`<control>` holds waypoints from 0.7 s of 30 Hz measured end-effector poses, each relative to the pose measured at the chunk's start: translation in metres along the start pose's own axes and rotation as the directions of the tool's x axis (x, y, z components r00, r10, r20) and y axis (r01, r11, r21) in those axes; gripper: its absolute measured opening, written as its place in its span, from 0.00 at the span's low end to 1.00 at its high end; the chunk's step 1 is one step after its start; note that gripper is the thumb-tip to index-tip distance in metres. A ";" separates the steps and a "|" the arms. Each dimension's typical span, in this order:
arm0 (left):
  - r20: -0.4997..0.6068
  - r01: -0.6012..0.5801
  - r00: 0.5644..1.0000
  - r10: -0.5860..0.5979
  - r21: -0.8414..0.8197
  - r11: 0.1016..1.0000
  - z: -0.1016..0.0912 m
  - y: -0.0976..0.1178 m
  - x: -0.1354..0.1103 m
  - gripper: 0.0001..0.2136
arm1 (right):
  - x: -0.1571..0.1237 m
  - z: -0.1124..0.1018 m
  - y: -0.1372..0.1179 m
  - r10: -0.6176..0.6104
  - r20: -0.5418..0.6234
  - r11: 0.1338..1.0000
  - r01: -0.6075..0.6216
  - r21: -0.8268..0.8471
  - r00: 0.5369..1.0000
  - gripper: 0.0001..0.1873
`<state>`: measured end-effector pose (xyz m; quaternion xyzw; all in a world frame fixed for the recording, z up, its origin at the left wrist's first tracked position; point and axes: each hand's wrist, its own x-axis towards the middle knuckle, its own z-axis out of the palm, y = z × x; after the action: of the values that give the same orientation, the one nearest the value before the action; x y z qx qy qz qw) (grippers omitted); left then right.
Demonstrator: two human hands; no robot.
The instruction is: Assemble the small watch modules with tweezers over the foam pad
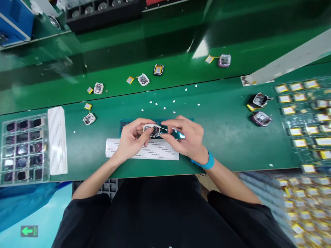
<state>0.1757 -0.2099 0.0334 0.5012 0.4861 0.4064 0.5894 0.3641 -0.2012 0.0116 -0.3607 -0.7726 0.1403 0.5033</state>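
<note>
Green bench (222, 137), glossy, with a conveyor strip running behind it; station seen from above.

Item 1: small white-framed device housing (152, 130), its inner electronics exposed, held just above the bench at centre front. The left hand (131, 139) is closed around its left side, thumb and fingers pinching the frame. The right hand (184, 137) is closed at the housing's right edge, fingertips pinched on a tiny part too small to name. A blue wristband (207, 162) sits on the right wrist.

Item 2: white label sheet (155, 151), lying flat directly under both hands, partly over a dark blue mat (124, 125).

Item 3: clear tray of dark square parts (23, 148), far left, with a white backing sheet (57, 137) beside it.

Item 4: loose housings with yellow battery cells attached: one (89, 119) near the tray, three on the conveyor (98, 88) (143, 80) (224, 60), plus a dark one (158, 69).

Item 5: two purple-edged housings (261, 108), right.

Item 6: trays of yellow battery cells (305, 113), far right.

Item 7: white scraps (165, 103), scattered behind the hands.

Handling note, as a judgement: the work looks like fine fitting inside the frame. It likely goes best with the left hand gripping the rim only, clear of the board, while the right hand works in small, steady movements close over the label sheet, so a dropped part stays findable.
</note>
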 end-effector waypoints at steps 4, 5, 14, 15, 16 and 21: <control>-0.018 -0.001 1.000 0.001 0.002 1.000 -0.001 -0.004 -0.006 0.09 | -0.002 0.002 -0.001 -0.075 0.047 0.992 0.079 -0.095 0.996 0.12; -0.028 -0.009 1.000 0.009 0.009 1.000 -0.001 -0.004 -0.007 0.08 | -0.003 0.002 0.000 -0.076 0.056 0.991 0.082 -0.105 0.996 0.11; -0.094 -0.118 0.982 0.161 0.356 0.927 -0.002 -0.008 -0.011 0.07 | -0.013 0.007 0.007 -0.077 0.191 0.977 0.112 -0.181 0.979 0.13; -0.093 -0.132 0.978 0.186 0.411 0.902 -0.002 -0.009 -0.011 0.08 | -0.014 0.008 0.008 -0.081 0.215 0.971 0.126 -0.203 0.973 0.14; -0.093 -0.145 0.973 0.209 0.455 0.879 -0.003 -0.010 -0.011 0.08 | -0.015 0.008 0.009 -0.085 0.234 0.966 0.138 -0.220 0.968 0.14; -0.076 -0.215 0.947 0.312 0.570 0.793 -0.003 -0.013 -0.010 0.10 | -0.014 0.007 0.009 -0.114 0.292 0.938 0.200 -0.283 0.949 0.16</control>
<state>0.1709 -0.2217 0.0224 0.6775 0.5555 0.3665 0.3133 0.3648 -0.2039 -0.0065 -0.3488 -0.8731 0.0248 0.3397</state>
